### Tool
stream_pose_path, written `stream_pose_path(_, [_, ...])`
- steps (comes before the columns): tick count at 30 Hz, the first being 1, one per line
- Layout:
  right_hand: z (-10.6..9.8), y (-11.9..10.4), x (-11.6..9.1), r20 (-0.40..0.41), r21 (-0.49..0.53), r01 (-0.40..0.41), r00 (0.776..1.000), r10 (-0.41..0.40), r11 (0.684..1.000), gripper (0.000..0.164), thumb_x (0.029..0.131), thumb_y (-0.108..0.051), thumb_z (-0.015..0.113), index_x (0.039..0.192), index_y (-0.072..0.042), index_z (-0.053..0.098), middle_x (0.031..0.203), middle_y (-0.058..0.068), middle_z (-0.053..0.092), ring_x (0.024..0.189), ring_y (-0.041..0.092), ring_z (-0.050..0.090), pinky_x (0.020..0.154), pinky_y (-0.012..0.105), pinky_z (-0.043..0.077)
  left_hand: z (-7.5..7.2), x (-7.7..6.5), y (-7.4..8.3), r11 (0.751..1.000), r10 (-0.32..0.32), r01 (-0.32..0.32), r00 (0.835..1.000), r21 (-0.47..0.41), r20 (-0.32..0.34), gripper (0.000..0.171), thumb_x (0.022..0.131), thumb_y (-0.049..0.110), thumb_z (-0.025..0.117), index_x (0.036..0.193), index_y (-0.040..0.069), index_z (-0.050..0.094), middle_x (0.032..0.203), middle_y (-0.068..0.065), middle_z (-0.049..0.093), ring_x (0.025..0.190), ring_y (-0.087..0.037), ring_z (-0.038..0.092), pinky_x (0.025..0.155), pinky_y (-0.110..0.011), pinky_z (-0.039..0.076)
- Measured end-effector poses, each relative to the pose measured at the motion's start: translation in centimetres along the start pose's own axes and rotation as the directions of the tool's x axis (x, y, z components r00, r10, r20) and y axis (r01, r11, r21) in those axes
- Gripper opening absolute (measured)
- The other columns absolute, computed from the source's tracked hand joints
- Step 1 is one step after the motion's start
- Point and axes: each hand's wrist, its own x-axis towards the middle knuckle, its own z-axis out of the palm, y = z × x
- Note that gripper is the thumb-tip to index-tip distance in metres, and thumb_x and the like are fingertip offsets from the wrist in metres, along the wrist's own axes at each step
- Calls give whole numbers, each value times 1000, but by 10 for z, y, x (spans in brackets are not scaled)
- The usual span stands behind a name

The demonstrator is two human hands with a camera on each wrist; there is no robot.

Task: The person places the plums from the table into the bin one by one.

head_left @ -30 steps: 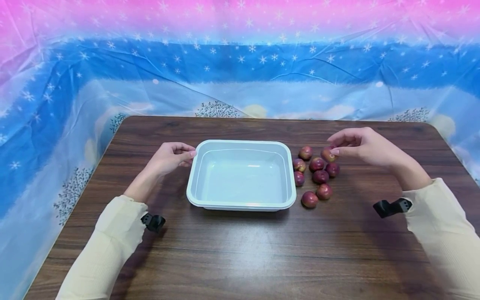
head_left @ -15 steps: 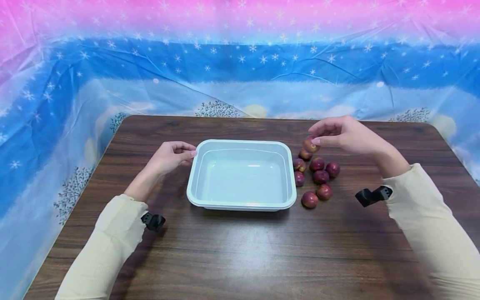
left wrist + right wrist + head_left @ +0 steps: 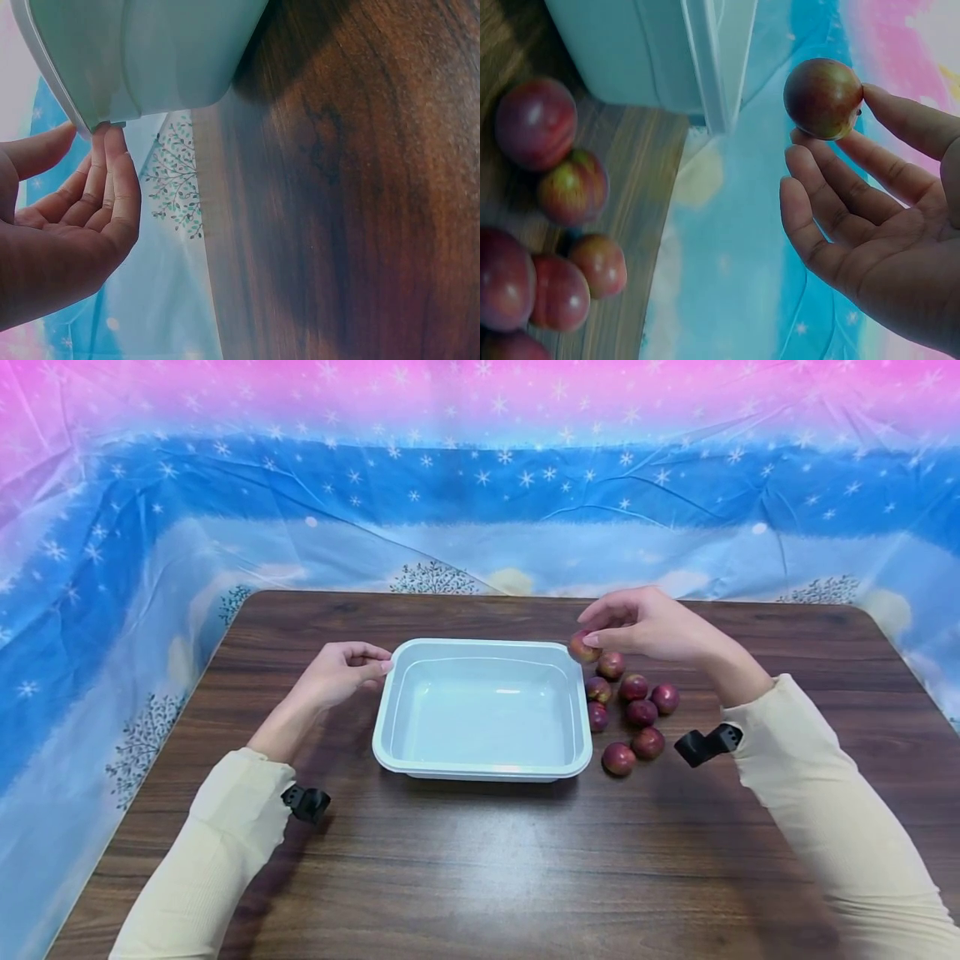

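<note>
A pale, rectangular plastic tub point(image 3: 480, 771) stands on the table with nothing inside it. My left hand point(image 3: 337, 675) pinches the rim at its far left corner; in the left wrist view the thumb point(image 3: 46, 150) is on one side and fingertips on the other. Between thumb and fingers, my right hand point(image 3: 648, 622) holds a reddish plum point(image 3: 582, 647) by the tub's far right corner. In the right wrist view this plum point(image 3: 823, 99) is lifted above the rim level. Several more plums point(image 3: 641, 713) lie on the table right of the tub.
The dark wooden table point(image 3: 480, 868) carries everything. A snowflake-patterned cloth point(image 3: 480, 485) hangs behind and at the sides. A black strap piece point(image 3: 306, 804) sticks out from the left sleeve, and another black piece point(image 3: 707, 745) from the right one.
My right hand has lifted a plum from the back of the group and carried it left to the tub's far right corner. The left hand and tub have stayed put.
</note>
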Motion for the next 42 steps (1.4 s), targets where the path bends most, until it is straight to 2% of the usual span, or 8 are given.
stream_pose_path(7, [16, -10, 6, 51, 48, -43, 998, 41, 998, 29, 89, -21, 61, 114, -7, 61, 100, 5, 64, 86, 21, 59, 72, 36, 48, -1, 2, 0, 1000, -1, 1, 1000, 6, -6, 36, 94, 17, 53, 122, -6, 51, 110, -21, 56, 102, -32, 55, 88, -43, 48])
stream_pose_path(11, [25, -12, 9, 97, 46, -13, 995, 8, 999, 30, 89, -18, 61, 116, -3, 59, 101, 7, 64, 88, 21, 59, 74, 36, 50, -1, 2, 0, 1000, -1, 1, 1000, 11, -6, 36, 94, 17, 53, 122, -5, 51, 110, -21, 56, 102, -32, 55, 88, -43, 48])
stream_pose_path(15, [30, -12, 11, 130, 51, 9, 991, -15, 999, 31, 89, -14, 60, 117, 0, 57, 103, 10, 64, 64, 21, 56, 55, 32, 50, -1, 2, 1, 1000, 4, -4, 1000, 19, -5, 36, 94, 17, 52, 122, -5, 51, 110, -21, 56, 102, -32, 56, 88, -43, 48])
stream_pose_path(17, [31, -11, 11, 134, 56, 8, 991, -16, 998, 32, 89, -14, 60, 118, 0, 56, 104, 10, 63, 58, 21, 53, 48, 31, 46, -1, 3, 1, 1000, 7, -7, 1000, 21, -6, 36, 94, 17, 53, 122, -6, 52, 109, -21, 57, 101, -32, 56, 88, -43, 48])
stream_pose_path(24, [32, -8, 9, 120, 38, 54, 991, -58, 998, 33, 89, -14, 61, 118, 0, 57, 106, 9, 62, 87, 19, 57, 65, 32, 48, -1, 2, 1, 1000, 7, -7, 1000, 25, -7, 36, 94, 17, 53, 121, -6, 52, 109, -20, 57, 101, -32, 56, 88, -42, 48])
stream_pose_path(32, [30, -5, 6, 109, 40, 51, 993, -55, 998, 33, 89, -17, 62, 117, -1, 57, 104, 7, 62, 94, 18, 58, 77, 33, 49, 0, 0, 1, 1000, 5, -5, 1000, 25, -12, 36, 94, 17, 53, 121, -6, 51, 109, -22, 56, 101, -32, 56, 88, -43, 48])
stream_pose_path(42, [23, -3, -1, 93, 19, 35, 995, -36, 999, 33, 89, -18, 62, 117, -2, 57, 105, 8, 62, 89, 18, 59, 74, 33, 50, 1, 0, 1, 1000, 7, -7, 1000, 15, -10, 36, 94, 17, 53, 121, -6, 51, 108, -21, 56, 102, -32, 55, 88, -42, 48])
